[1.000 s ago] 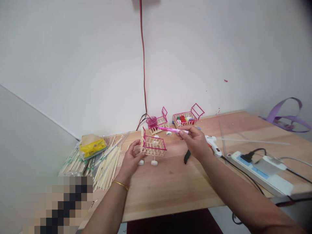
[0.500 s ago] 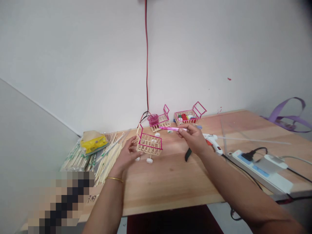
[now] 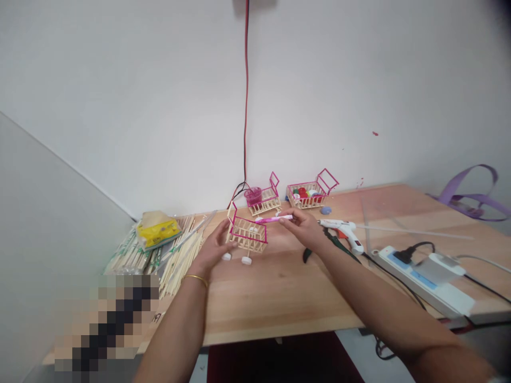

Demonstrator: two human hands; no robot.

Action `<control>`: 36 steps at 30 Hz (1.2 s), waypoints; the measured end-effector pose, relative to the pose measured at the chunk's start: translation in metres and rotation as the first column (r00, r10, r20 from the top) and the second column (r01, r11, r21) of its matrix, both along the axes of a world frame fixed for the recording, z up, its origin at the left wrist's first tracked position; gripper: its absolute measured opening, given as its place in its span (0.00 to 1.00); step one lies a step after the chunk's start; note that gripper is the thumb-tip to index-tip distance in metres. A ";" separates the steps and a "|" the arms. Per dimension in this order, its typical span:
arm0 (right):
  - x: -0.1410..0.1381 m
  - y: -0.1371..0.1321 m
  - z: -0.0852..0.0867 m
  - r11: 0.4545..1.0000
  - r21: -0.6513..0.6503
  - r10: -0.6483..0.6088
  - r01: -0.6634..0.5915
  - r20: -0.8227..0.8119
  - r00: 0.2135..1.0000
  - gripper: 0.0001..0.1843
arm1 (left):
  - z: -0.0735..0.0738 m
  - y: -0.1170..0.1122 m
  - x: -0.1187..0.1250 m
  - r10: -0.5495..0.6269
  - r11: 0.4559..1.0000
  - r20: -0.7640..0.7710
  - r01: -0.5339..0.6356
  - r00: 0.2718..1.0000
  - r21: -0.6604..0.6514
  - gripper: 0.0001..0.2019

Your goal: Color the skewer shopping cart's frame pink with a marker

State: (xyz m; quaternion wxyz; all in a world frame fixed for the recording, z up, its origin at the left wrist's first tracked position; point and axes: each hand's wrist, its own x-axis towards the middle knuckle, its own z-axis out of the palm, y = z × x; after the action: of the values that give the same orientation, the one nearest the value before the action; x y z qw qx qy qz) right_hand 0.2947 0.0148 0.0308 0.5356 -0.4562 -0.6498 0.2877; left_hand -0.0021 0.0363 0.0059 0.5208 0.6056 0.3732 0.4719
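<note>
Stick cart (image 3: pixel 247 234) just right of left hand (image 3: pixel 211 247), marker (image 3: pixel 273 218) in right hand (image 3: pixel 305 226) above it; chopsticks (image 3: pixel 175 255) left of left hand; glue gun (image 3: pixel 343 229) right of right hand.

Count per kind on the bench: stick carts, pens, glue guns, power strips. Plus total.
stick carts: 3
pink pen: 1
glue gun: 1
power strip: 1
Total: 6
</note>
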 end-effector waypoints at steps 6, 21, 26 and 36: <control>-0.012 -0.008 0.047 0.993 0.096 0.054 -0.068 0.146 0.988 0.08 | 0.013 -0.007 0.002 -0.034 0.998 0.066 0.037 0.997 -0.048 0.35; -0.016 -0.008 0.037 0.983 0.175 0.027 -0.064 0.209 0.977 0.11 | 0.023 -0.022 0.002 -0.185 0.969 0.068 0.193 0.980 -0.153 0.28; -0.020 -0.007 0.037 0.977 0.183 0.064 -0.109 0.235 0.970 0.10 | 0.025 -0.024 0.005 -0.206 0.967 0.043 0.210 0.978 -0.146 0.27; -0.020 -0.007 0.036 0.974 0.187 0.071 -0.125 0.268 0.961 0.10 | 0.028 -0.027 0.007 -0.203 0.965 0.043 0.207 0.978 -0.163 0.29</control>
State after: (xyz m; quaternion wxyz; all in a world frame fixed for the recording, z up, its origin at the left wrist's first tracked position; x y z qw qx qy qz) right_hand 0.2750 0.0082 0.0670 0.4747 -0.4001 -0.7620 0.1842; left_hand 0.0053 0.0094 0.0343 0.6204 0.5892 0.3398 0.3906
